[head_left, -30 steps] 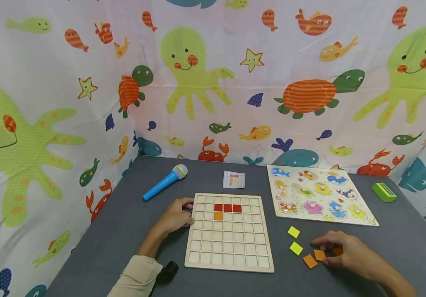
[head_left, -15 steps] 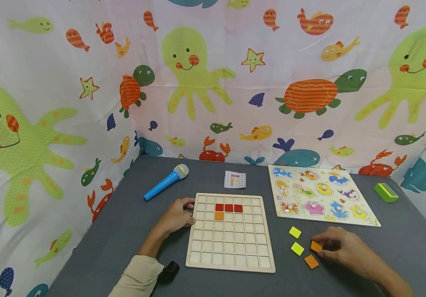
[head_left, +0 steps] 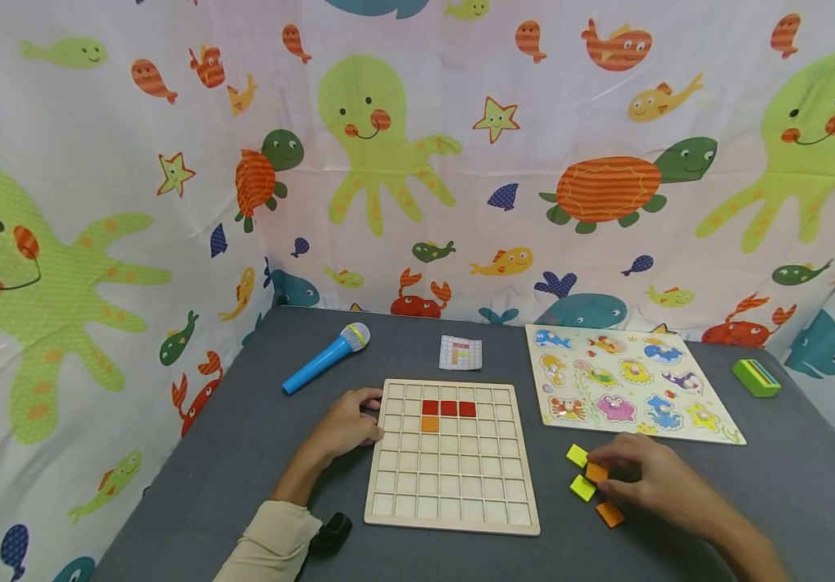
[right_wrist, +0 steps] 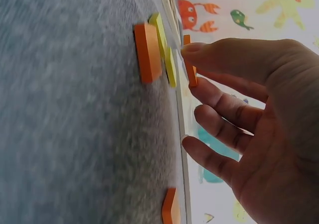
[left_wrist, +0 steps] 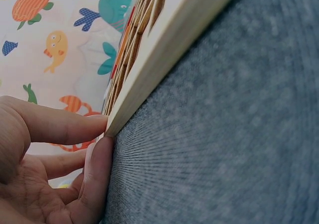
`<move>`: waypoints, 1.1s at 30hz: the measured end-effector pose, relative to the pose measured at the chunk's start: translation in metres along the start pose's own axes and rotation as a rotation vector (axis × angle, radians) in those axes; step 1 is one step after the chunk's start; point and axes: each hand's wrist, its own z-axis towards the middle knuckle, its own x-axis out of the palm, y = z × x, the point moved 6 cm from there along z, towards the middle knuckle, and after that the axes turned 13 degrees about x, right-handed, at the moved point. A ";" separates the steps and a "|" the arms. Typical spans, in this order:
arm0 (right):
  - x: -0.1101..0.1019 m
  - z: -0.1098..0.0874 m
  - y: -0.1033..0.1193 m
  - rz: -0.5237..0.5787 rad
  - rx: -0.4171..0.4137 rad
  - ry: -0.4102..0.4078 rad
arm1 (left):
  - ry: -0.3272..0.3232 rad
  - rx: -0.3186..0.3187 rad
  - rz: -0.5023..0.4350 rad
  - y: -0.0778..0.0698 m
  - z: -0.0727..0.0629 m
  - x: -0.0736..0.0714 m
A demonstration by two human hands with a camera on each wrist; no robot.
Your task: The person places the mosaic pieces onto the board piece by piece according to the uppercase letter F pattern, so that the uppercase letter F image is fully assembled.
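My left hand point(head_left: 344, 424) touches the left edge of a wooden grid board point(head_left: 471, 485); in the left wrist view the thumb point(left_wrist: 75, 127) and a finger rest against its side. Three red tiles point(head_left: 449, 409) sit in one row of the board, and an orange tile point(head_left: 429, 423) lies below the leftmost one. To the right of the board, my right hand point(head_left: 653, 481) pinches another orange tile point(head_left: 596, 472) between thumb and fingers, over two yellow tiles point(head_left: 583, 488). A loose orange tile point(head_left: 610, 514) lies close by. One more orange tile point(right_wrist: 171, 206) shows in the right wrist view.
Behind the board lie a small pattern card point(head_left: 461, 353) and a blue toy microphone point(head_left: 325, 360). A sea-animal peg puzzle point(head_left: 635, 388) is at the back right, with a green block point(head_left: 756, 377) beyond it. A printed cloth point(head_left: 417, 162) hangs around the dark table.
My right hand took hold of an orange tile and carried it left and slightly away, over to the yellow tiles. The left hand and the board have stayed in place.
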 end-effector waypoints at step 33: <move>0.037 0.035 0.087 0.006 -0.222 0.066 | -0.002 0.012 -0.017 -0.004 -0.002 0.000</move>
